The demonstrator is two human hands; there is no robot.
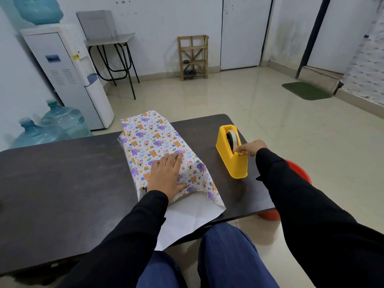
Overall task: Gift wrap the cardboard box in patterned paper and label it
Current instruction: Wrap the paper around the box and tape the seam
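**One hand flat on the wrapped box, the other at the tape cutter**

A person sits at a dark tabletop (62, 183), knees in blue trousers showing below its near edge. The patterned paper (153, 138), printed with purple elephants, orange bears and rainbows, lies folded over a long box shape in the middle of the tabletop. The cardboard box itself is hidden beneath it. At the near end the paper is still unfolded: its white underside spreads flat and hangs over the tabletop's edge.

The left hand (166, 175) lies palm down on top of the wrapped shape near its near end, fingers straight and spread, pressing the paper flat.

To the right of the parcel, apart from it, stands a yellow tape dispenser (230, 161) with a roll of tape (232, 138) in its cradle. The right hand (252, 148) reaches to the dispenser's cutter end, fingers curled, thumb and forefinger pinching there. The strip of tape between them is too small to make out.

Both arms wear black sleeves. A red stool (299, 173) shows behind the right forearm, beside the tabletop. Against the left wall stand a white water dispenser (68, 75) and spare water bottles (62, 121). A wooden rack (193, 57) stands by the far wall, and a green mat (305, 90) lies on the tiled floor.
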